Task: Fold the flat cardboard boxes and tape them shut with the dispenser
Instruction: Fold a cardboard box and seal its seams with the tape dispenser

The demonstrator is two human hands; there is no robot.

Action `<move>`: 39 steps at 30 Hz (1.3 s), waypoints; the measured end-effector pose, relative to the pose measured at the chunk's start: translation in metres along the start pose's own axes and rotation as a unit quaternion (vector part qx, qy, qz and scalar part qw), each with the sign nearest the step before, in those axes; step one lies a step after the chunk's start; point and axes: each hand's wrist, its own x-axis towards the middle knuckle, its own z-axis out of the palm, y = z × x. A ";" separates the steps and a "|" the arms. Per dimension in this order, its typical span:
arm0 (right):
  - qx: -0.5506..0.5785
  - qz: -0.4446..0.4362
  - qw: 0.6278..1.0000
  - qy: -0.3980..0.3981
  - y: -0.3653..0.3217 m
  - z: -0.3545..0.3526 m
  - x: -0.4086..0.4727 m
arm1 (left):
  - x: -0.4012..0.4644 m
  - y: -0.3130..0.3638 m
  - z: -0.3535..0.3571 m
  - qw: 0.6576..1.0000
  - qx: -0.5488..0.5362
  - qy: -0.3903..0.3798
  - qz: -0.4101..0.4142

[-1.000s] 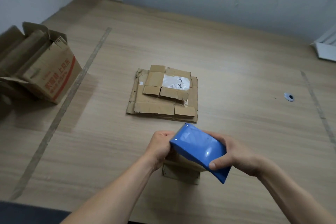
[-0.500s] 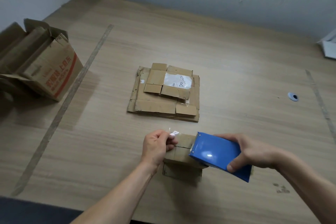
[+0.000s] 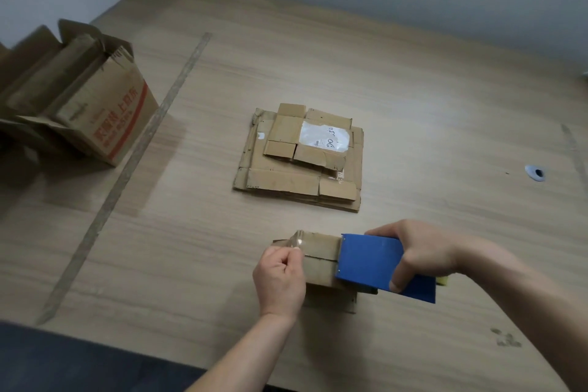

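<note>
A small folded cardboard box (image 3: pixel 319 256) stands on the wooden table (image 3: pixel 413 105) near its front edge. My right hand (image 3: pixel 423 251) grips the blue tape dispenser (image 3: pixel 375 264), which rests on the right part of the box's top. My left hand (image 3: pixel 280 277) pinches the free end of the clear tape (image 3: pixel 299 242) at the box's left top edge. A strip of tape runs between the two hands. A pile of flat cardboard boxes (image 3: pixel 302 159) lies further back at the table's middle.
A large open carton (image 3: pixel 95 111) with red print lies on its side at the left. A small grey grommet (image 3: pixel 536 173) sits in the table at the right. Walls close the back and left. A dark strip (image 3: pixel 127 175) runs diagonally across the table.
My right hand has lowered the dispenser onto the box and drawn it to the right. My left hand took the tape end and holds it at the box's left edge.
</note>
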 end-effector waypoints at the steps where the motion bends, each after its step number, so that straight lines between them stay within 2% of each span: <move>1: -0.010 0.002 1.000 -0.002 -0.003 -0.001 0.001 | 0.000 0.000 -0.001 1.000 0.003 0.000 -0.003; 6: -0.046 0.009 0.999 -0.005 -0.013 -0.004 0.006 | 0.000 -0.009 -0.004 1.000 0.019 0.015 0.004; 14: -0.065 0.009 0.998 -0.007 -0.016 -0.003 0.010 | 0.007 -0.029 -0.001 0.999 0.033 0.018 -0.029; 18: -0.067 0.008 0.998 -0.013 -0.017 -0.003 0.013 | 0.007 -0.031 -0.001 0.999 0.027 -0.006 -0.042; 21: -0.071 0.012 0.997 -0.009 -0.018 -0.004 0.016 | 0.013 -0.024 0.002 0.993 0.038 -0.050 -0.101; 23: -0.072 0.015 0.997 -0.005 -0.019 -0.006 0.016 | 0.024 -0.028 0.000 0.983 0.094 -0.080 -0.138; 26: -0.075 0.010 0.997 -0.008 -0.021 -0.006 0.015 | 0.026 -0.030 -0.023 0.936 0.271 -0.128 -0.185; 27: -0.076 0.008 0.997 -0.007 -0.021 -0.006 0.014 | 0.024 -0.029 -0.030 0.937 0.289 -0.115 -0.160; 28: -0.075 0.007 0.997 -0.005 -0.021 -0.006 0.015 | 0.020 -0.025 -0.034 0.946 0.291 -0.100 -0.098; 29: -0.073 0.009 0.997 -0.005 -0.020 -0.006 0.015 | 0.014 -0.019 -0.037 0.951 0.290 -0.107 0.015; 30: -0.071 0.010 0.997 -0.005 -0.020 -0.006 0.015 | 0.008 -0.009 -0.036 0.928 0.308 -0.152 0.142; 31: -0.070 0.008 0.997 -0.005 -0.020 -0.007 0.016 | 0.001 0.005 -0.032 0.883 0.345 -0.208 0.242; 32: -0.070 0.007 0.997 -0.006 -0.020 -0.007 0.017 | -0.004 0.015 -0.025 0.834 0.387 -0.256 0.298; 34: -0.070 0.007 0.997 -0.006 -0.020 -0.007 0.018 | 0.001 0.022 -0.008 0.771 0.471 -0.305 0.302; 36: -0.061 0.003 0.998 -0.007 -0.016 -0.006 0.018 | 0.011 0.015 0.003 0.733 0.530 -0.320 0.282; 39: -0.034 -0.016 0.999 -0.020 -0.008 -0.009 0.017 | 0.016 0.010 0.008 0.710 0.559 -0.316 0.291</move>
